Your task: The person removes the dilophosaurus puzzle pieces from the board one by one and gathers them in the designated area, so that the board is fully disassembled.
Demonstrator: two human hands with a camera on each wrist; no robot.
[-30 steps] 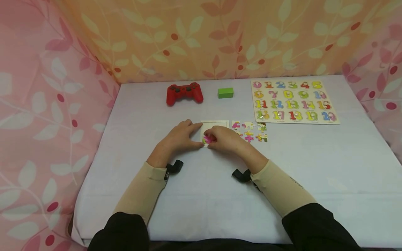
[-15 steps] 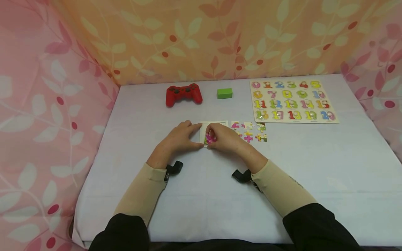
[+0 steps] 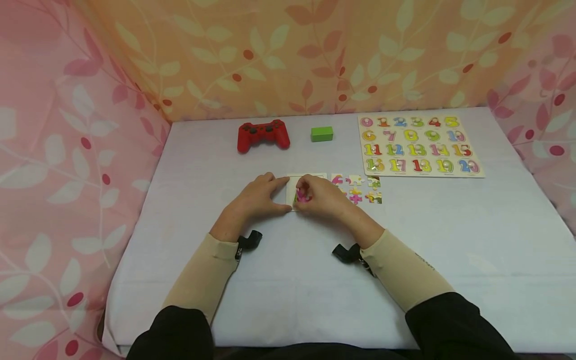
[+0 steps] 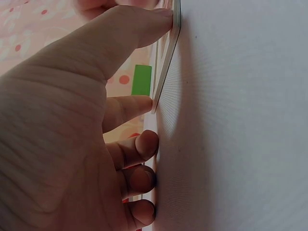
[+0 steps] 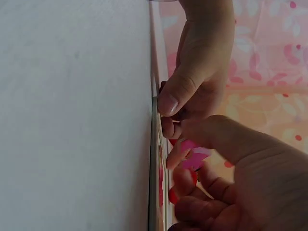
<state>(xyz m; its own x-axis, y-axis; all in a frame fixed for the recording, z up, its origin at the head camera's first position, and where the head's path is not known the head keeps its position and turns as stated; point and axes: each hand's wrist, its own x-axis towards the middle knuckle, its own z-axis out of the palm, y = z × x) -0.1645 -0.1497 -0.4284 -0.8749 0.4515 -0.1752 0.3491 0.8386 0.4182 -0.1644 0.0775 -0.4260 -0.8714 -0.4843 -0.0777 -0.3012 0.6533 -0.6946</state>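
A small pale puzzle tray (image 3: 315,176) lies flat mid-table, partly covered by both hands. My left hand (image 3: 254,197) lies along its left side, thumb on the near corner and index finger at the far corner. In the left wrist view, the other fingertips (image 4: 147,144) rest on the cloth. My right hand (image 3: 326,200) reaches over the tray and pinches a pink jigsaw piece (image 5: 193,155), held tilted in the right wrist view. Its fingers hide much of the tray's inside. Several loose jigsaw pieces (image 3: 356,196) lie in rows just right of the tray.
A red game controller (image 3: 263,135) and a green block (image 3: 322,134) sit toward the back. At the back right lies a number puzzle board (image 3: 420,145). The white-clothed table (image 3: 292,290) meets patterned curtains (image 3: 270,60) at its back and sides.
My right hand has shifted slightly away from me and rightward over the tray, still pinching the pink jigsaw piece. The left hand stays in place.
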